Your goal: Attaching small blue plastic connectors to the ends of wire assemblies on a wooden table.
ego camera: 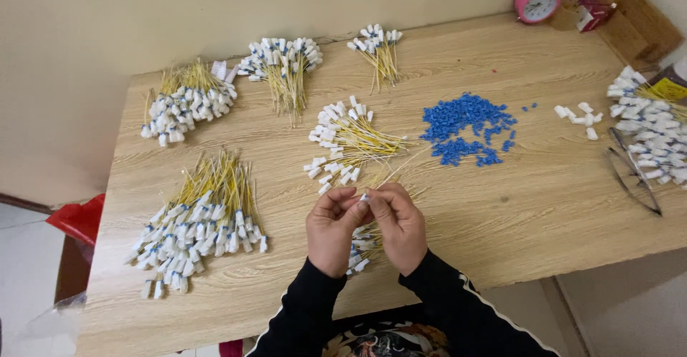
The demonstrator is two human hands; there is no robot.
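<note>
The left hand (333,228) and the right hand (399,225) meet at the lower middle of the desk (529,207), fingertips pinched together around one small white-capped yellow tie (366,197); its thin stem runs out toward 1 o'clock. What the fingers do to the cap is hidden by the knuckles. Beneath the wrists lies a small bunch of ties (361,246), mostly covered by the hands. At 12 o'clock from the hands sits a loose fan of ties (347,142), and at 1 o'clock a heap of blue beads (465,128). At 9 o'clock lies a big bundle (200,225); at 10 o'clock another bundle (186,99); two more bundles (283,64) (379,46) lie toward 11 and 12 o'clock near the wall. At 2 o'clock are a few loose white caps (580,116), then a pile of white pieces (647,124) cut off by the right edge, with a dark wire-like tool (633,174) beside it that is hard to identify. A pink alarm clock (538,1) stands at the far corner. Black sleeves (308,307) are cropped at the bottom.
</note>
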